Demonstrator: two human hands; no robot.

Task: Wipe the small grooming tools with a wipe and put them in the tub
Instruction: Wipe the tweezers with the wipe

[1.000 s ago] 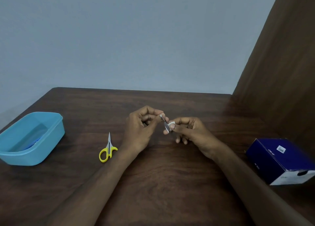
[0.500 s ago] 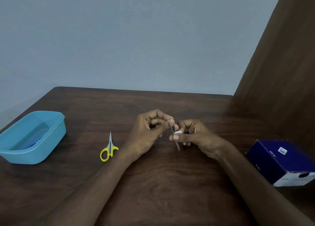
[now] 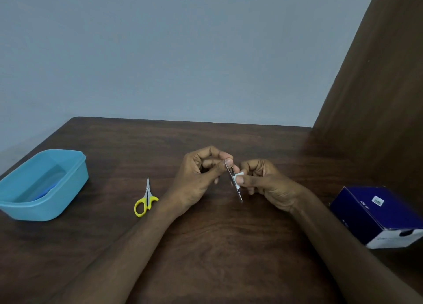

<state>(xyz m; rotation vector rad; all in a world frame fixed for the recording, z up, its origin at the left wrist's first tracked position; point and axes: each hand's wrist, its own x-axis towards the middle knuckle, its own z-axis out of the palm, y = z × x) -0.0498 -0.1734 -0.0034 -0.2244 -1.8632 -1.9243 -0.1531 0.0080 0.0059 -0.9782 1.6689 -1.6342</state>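
Note:
My left hand (image 3: 199, 177) pinches the top end of a thin metal tool (image 3: 238, 193), which hangs tilted over the middle of the table. My right hand (image 3: 263, 181) pinches a small white wipe (image 3: 235, 180) around the tool's middle. The tool's lower tip sticks out below the wipe. Small scissors with yellow handles (image 3: 145, 200) lie on the table to the left of my left wrist. A light blue tub (image 3: 44, 184) stands at the far left, with something blue inside it that I cannot make out.
A dark blue box (image 3: 375, 214) with a white end lies at the right edge of the dark wooden table (image 3: 206, 246). A brown wooden panel (image 3: 377, 97) rises on the right, and a grey wall stands behind the table.
The tool has swung from a short, high angle to hang longer below my right hand. The wipe has slid along it toward the top. Both hands stayed near the middle.

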